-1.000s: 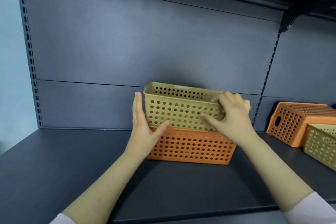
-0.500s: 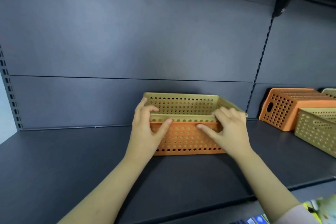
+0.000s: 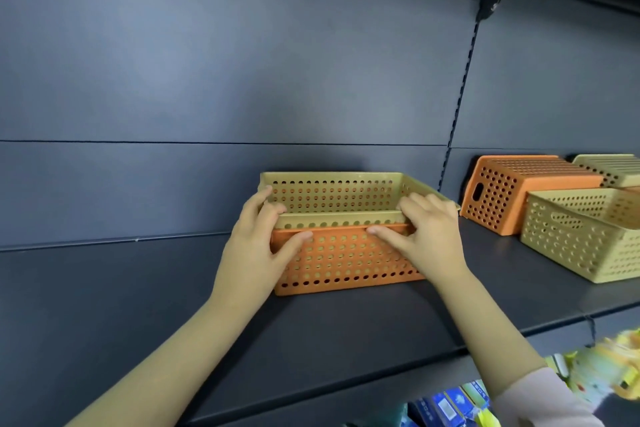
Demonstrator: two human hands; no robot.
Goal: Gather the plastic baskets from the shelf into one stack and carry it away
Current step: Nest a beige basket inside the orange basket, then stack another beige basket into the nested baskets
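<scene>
Thin perforated plastic, by the look of it light and a little springy: a yellow basket [image 3: 332,199] sits nested almost fully inside an orange basket [image 3: 346,258] in the middle of the dark shelf [image 3: 138,305], while more baskets [image 3: 554,215] lie well apart to the right, one orange one on its side. The left hand [image 3: 256,246] and right hand [image 3: 429,236] are both loosely closed over the near corners of the pair, fingers curled on the yellow rim, thumbs pressed to the orange front wall. Such walls probably flex if squeezed midway, so the stiffer rims and corners seem the safest hold, with a hand at each end to keep the stack from sliding apart.
</scene>
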